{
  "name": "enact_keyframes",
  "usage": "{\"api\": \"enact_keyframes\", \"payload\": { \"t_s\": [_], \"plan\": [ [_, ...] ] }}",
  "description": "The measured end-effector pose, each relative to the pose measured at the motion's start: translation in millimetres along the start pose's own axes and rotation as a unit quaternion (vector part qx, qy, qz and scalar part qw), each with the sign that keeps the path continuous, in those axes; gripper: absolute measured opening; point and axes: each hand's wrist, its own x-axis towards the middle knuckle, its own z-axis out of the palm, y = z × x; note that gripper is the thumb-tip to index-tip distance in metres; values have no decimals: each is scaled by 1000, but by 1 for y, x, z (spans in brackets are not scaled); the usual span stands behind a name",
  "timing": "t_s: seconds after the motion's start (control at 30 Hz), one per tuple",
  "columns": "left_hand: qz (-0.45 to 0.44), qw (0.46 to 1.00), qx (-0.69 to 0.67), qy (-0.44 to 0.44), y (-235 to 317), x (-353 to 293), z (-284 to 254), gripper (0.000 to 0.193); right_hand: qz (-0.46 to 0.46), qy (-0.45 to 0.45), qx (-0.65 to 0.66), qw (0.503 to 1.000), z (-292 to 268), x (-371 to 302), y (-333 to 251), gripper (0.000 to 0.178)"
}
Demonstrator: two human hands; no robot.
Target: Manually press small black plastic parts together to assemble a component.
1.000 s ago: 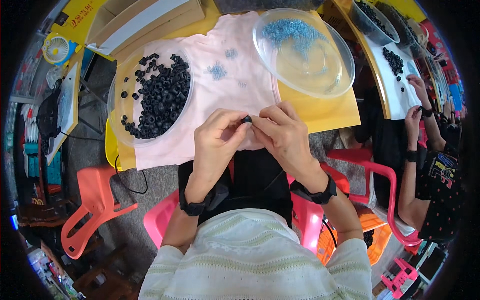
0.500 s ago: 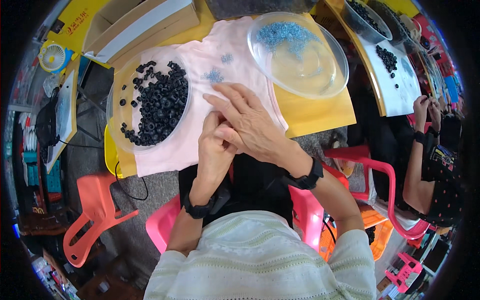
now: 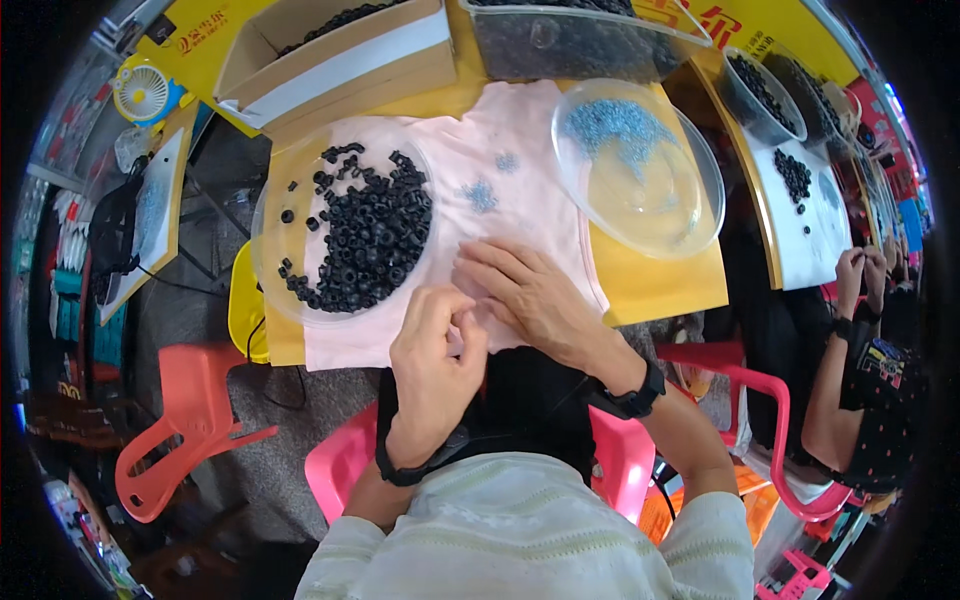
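Observation:
My left hand [image 3: 435,365] is closed at the near edge of a pink cloth [image 3: 515,115], its fingers curled toward the thumb; whatever it holds is hidden. Close beside it, my right hand [image 3: 540,305] reaches over the cloth with fingers stretched and back upward. Beyond the fingers lies a small cluster of tiny bluish pieces [image 3: 480,195], with a smaller cluster [image 3: 507,161] farther off. To the left, a clear round dish [image 3: 268,235] holds many small black ring-like parts [image 3: 375,240]. A second clear dish [image 3: 640,215], at the right, has bluish pieces [image 3: 615,128] heaped at its far side.
A cardboard box [image 3: 350,75] and a clear bin [image 3: 570,50] of black parts stand behind the dishes on the yellow table [image 3: 665,285]. At right, a co-worker's hands [image 3: 862,275] are near another table [image 3: 810,245]. A red chair [image 3: 195,385] stands left.
My right hand has drawn back from over my left fingers, and the left fist now shows more fully. The view has shifted, bringing more of the box and bin into sight.

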Motion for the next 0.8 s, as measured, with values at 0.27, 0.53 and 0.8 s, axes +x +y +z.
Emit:
{"api": "enact_keyframes", "payload": {
  "t_s": [0.27, 0.53, 0.8],
  "plan": [
    [247, 962, 53, -108, -12, 32, 70, 33, 42, -18, 192, 980, -6, -6, 9, 50],
    [256, 948, -4, -190, -14, 43, 66, 40, 76, -36, 226, 970, -21, -13, -4, 47],
    [239, 949, -8, -205, -19, 42, 67, 40, 78, -25, 229, 970, 1, -1, -4, 45]
  ]
}}
